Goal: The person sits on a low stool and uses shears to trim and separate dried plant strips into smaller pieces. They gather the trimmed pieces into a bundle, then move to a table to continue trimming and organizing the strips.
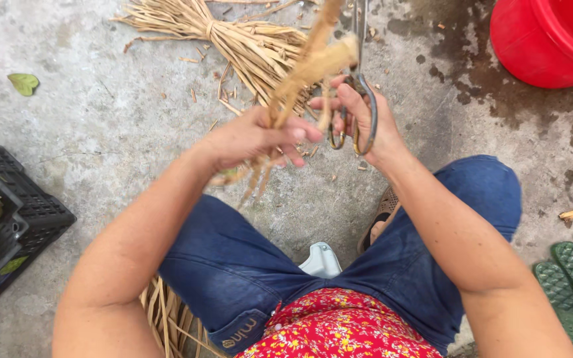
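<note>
The left hand [253, 136] is closed tight around a bunch of dry straw [303, 69]. The straw sticks up and away from this fist, its long way leaning toward the right hand [366, 122]. That hand, just beside it, has its fingers through the scissors [358, 99], blades pointing up by the straw

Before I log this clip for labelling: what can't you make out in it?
Head view only:
- Scissors: blades cut off by the top edge and blurred.
- Straw in the left hand: blurred by motion.
- Red tub: cut off at the corner.
- Crate: contents cut off by the left edge.
</note>
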